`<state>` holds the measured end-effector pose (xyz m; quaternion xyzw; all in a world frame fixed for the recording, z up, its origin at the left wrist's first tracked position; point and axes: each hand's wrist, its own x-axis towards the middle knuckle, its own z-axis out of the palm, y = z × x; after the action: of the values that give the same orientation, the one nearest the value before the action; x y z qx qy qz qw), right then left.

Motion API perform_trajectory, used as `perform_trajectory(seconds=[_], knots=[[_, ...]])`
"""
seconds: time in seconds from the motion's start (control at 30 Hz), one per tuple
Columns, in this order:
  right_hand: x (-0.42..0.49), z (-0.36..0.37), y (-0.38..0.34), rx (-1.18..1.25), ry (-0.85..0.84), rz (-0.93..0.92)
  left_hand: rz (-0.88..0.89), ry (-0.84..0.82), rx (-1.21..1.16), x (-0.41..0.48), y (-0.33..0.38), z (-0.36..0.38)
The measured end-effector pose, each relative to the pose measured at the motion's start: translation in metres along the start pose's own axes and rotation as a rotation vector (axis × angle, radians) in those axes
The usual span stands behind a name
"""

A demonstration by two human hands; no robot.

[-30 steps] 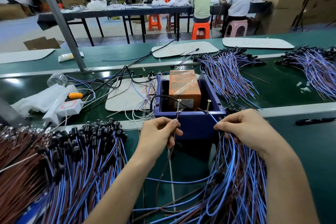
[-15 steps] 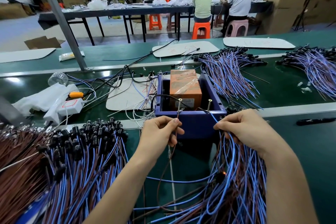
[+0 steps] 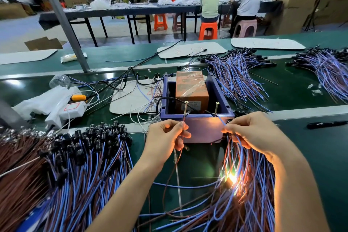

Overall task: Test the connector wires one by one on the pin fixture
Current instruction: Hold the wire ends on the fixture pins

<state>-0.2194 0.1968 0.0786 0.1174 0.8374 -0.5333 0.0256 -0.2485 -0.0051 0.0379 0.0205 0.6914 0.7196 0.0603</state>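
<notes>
Head view: both hands are at the front wall of the blue fixture box (image 3: 203, 130), which sits centre frame on the green belt (image 3: 320, 152). Two upright screw pins stand on its front rim: left pin (image 3: 186, 107), right pin (image 3: 216, 107). An orange block (image 3: 191, 90) wrapped in clear film sits inside the box behind them.

Left hand (image 3: 165, 137) pinches a brown wire (image 3: 166, 188). Wire end reaches up to the foot of the left pin and looks in contact. Right hand (image 3: 252, 132) pinches a blue wire (image 3: 220, 120), end up at the foot of the right pin. Its other fingers curl over the top of the right bundle (image 3: 250, 203) of blue and brown leads. One lamp (image 3: 232, 178) in that bundle glows bright orange, and the light spills onto the box wall and nearby leads.

Left of the left arm is a second bundle (image 3: 79, 175), same colours, with black connector heads (image 3: 98, 132) at its far end. Beyond it sits a white power strip (image 3: 73, 109). A white mat (image 3: 128, 100) lies beside the box with loose leads on it. More wire piles (image 3: 235, 79) lie behind the box to the right. A black pen (image 3: 325, 124) lies on the belt right of the right hand. Two people (image 3: 210, 0) sit at a far table (image 3: 131, 10), backs to camera.
</notes>
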Motion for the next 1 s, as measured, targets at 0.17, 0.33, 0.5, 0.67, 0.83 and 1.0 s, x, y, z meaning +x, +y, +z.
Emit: perform_trajectory(seconds=[0.17, 0.33, 0.5, 0.67, 0.83, 1.0], knots=[[0.000, -0.002, 0.002, -0.012, 0.000, -0.010, -0.009, -0.041, 0.037, 0.000, 0.002, -0.001], [-0.010, -0.005, -0.008, 0.088, -0.073, -0.084, 0.003, -0.256, -0.005, -0.007, 0.014, -0.003], [-0.026, 0.018, -0.031, 0.155, -0.251, -0.244, 0.118, -0.355, -0.195, -0.019, 0.029, 0.002], [-0.027, 0.039, -0.038, 0.185, -0.382, -0.287, 0.253, -0.171, -0.369, -0.023, 0.041, -0.003], [-0.025, 0.049, -0.032, -0.008, -0.747, -0.275, 0.358, 0.069, -0.638, -0.021, 0.061, -0.026], [-0.022, 0.051, -0.029, -0.169, -0.803, -0.349, 0.490, 0.213, -0.870, -0.020, 0.075, -0.053]])
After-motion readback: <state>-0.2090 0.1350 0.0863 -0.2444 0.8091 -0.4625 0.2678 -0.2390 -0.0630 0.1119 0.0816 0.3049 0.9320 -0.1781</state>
